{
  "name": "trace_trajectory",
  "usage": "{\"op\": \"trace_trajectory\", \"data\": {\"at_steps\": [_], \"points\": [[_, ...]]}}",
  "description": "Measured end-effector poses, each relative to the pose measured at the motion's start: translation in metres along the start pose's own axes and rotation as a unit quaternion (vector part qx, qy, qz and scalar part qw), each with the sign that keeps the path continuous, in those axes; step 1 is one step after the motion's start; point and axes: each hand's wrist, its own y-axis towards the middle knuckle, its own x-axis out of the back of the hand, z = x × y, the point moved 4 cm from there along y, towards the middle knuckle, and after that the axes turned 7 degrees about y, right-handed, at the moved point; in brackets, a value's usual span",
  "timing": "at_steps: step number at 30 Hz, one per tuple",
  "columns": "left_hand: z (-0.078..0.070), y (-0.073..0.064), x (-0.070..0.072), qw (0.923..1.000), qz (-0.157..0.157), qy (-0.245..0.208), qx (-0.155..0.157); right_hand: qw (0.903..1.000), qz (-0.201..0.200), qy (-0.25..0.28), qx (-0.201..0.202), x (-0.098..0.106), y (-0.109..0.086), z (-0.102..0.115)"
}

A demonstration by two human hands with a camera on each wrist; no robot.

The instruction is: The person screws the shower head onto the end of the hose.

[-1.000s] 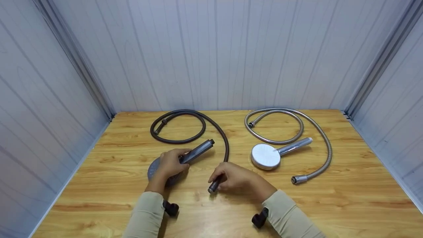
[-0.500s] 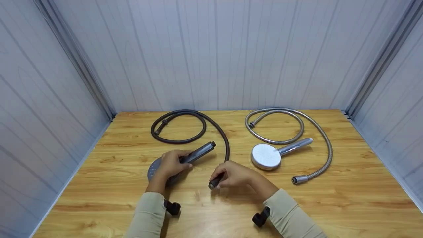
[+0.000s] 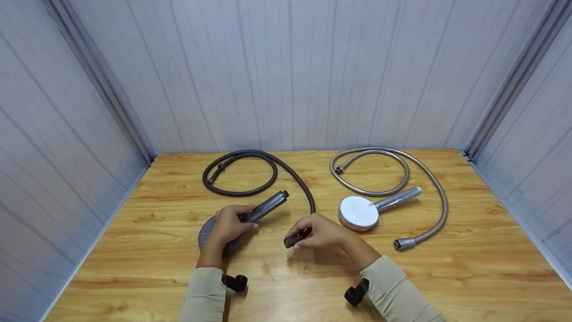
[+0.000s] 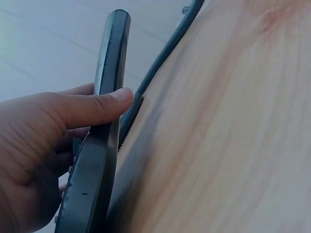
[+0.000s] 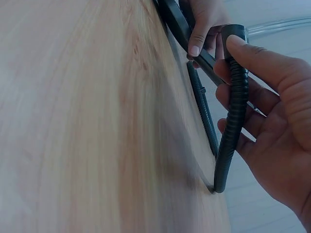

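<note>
My left hand (image 3: 230, 226) grips a dark grey shower head (image 3: 268, 207) by its neck, the thumb lying along the near side. Its handle slants up to the right, and its threaded tip is bare. In the left wrist view the thumb crosses the handle (image 4: 111, 63). To the right, my right hand (image 3: 324, 232) pinches the end of a dark shower hose (image 3: 301, 183) between thumb and fingers. The hose's end fitting (image 3: 291, 242) points left, apart from the handle tip. In the right wrist view the ribbed hose (image 5: 235, 102) bends down from the fingers.
A chrome shower head (image 3: 359, 213) lies on the wooden table (image 3: 277, 290) to the right, face up. Around it curves a silver metal hose (image 3: 442, 192), its near end (image 3: 404, 243) toward me. Pale panel walls (image 3: 286, 80) enclose the table's back and sides.
My right hand has lifted the hose end slightly and turned it, so the fitting points more to the left. The left hand and its shower head have barely moved.
</note>
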Motion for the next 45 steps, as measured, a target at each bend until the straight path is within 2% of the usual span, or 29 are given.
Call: {"op": "trace_trajectory", "data": {"at_steps": [5,12,21,31,39,45], "points": [[-0.003,-0.003,0.001,0.9999,-0.007,0.001,-0.016,0.9999,-0.005,0.013,0.007,0.003,-0.005,0.025],[-0.003,-0.004,0.003,0.9995,-0.022,0.011,-0.021,0.9998,-0.018,0.007,-0.005,0.008,-0.003,-0.009],[-0.007,-0.004,0.006,0.9985,-0.018,0.031,-0.041,0.9983,-0.048,0.014,-0.031,0.017,-0.006,-0.011],[-0.014,-0.005,0.010,0.9961,-0.020,0.053,-0.068,0.9978,-0.065,-0.016,0.001,0.023,-0.004,-0.006],[-0.015,-0.005,0.012,0.9967,-0.014,0.048,-0.064,0.9968,-0.069,-0.038,0.017,0.031,-0.001,0.001],[-0.015,-0.006,0.012,0.9973,-0.011,0.043,-0.058,0.9949,-0.088,-0.044,0.022,0.037,-0.001,0.000]]}}
